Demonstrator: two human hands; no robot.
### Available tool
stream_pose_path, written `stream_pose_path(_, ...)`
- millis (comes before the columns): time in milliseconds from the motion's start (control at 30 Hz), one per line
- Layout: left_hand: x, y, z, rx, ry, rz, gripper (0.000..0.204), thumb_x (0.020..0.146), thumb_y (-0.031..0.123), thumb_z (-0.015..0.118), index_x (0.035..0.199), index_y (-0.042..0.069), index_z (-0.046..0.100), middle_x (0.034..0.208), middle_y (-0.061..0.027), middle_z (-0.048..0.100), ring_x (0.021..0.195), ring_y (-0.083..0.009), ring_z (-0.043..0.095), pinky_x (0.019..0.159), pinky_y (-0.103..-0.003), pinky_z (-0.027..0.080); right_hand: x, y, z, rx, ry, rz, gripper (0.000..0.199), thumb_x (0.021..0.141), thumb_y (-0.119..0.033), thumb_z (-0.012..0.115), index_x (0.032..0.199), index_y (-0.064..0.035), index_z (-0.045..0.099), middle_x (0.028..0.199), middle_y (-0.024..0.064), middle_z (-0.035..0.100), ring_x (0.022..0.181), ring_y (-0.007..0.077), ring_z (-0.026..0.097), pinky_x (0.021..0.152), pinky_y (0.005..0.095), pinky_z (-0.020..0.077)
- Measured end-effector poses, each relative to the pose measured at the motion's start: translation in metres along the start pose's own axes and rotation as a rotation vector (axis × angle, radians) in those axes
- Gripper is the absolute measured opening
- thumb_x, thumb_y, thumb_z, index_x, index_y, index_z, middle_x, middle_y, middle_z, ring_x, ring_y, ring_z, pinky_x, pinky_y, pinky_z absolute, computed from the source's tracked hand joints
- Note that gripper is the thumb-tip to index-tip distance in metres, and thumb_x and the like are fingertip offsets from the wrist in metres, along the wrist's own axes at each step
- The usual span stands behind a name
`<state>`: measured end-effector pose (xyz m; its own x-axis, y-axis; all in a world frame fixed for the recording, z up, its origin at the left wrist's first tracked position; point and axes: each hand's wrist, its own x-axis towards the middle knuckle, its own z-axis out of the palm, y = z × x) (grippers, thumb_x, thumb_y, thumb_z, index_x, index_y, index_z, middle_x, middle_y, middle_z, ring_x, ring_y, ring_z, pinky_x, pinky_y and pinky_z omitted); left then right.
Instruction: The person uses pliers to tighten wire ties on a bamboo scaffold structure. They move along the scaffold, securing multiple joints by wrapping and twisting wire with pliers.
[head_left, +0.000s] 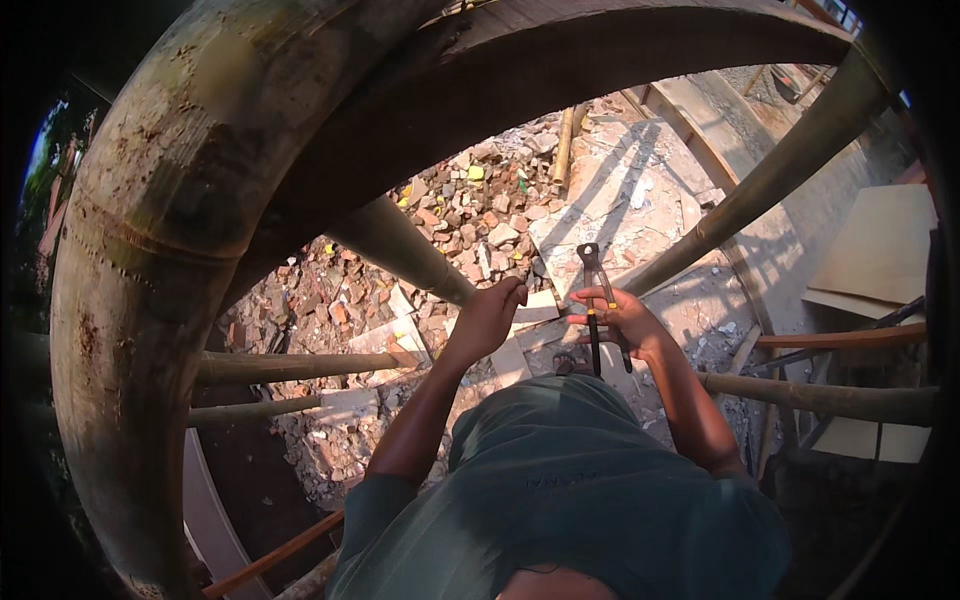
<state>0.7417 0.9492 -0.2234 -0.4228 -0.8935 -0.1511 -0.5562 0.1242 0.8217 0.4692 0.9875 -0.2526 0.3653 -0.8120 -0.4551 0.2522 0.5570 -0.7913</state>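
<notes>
The right hand (636, 324) has its fingers closed around the handles of a pair of pincers (593, 325), which stands in front of the shirt (580, 480) with its metal head toward the far side. The handles are dark with yellow bands and sit slightly apart. The left hand (488, 318), to the left of the pincers, is curled at the near end of a bamboo pole (395, 245); I cannot tell whether it grips the pole or anything else. Broken bricks (500, 215) lie beyond the hands, toward the left. On the right, a slanting bamboo post (765, 190) reaches down near the right hand. A thick bamboo trunk (140, 270) fills the left side.
</notes>
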Motion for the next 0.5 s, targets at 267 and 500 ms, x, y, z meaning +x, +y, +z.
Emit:
stream_pose_path(267,0.002,-0.006,-0.039,0.044,-0.449,0.212,0.033,0.104,0.027,0.045,0.087,0.003,0.059,0.077,-0.0093,0.057,0.076,-0.0212,0.056,0.072,-0.037,0.044,-0.012,-0.053,0.004,-1.101,-0.435,-0.060,0.053,0.084,-0.005,0.050,0.136,-0.0076,0.056,0.118,0.0216,0.066,0.110,0.0262,0.066,0.094,0.0402,0.0511)
stream_pose_path(500,0.001,-0.014,-0.041,0.056,-0.552,0.136,0.039,0.104,0.033,0.046,0.086,0.004,0.064,0.072,-0.0085,0.057,0.067,-0.0180,0.053,0.067,-0.037,0.044,-0.015,-0.084,0.032,-1.428,-0.518,0.020,0.054,0.085,-0.009,0.051,0.139,-0.0090,0.054,0.128,0.0192,0.063,0.112,0.0348,0.064,0.099,0.0442,0.0491)
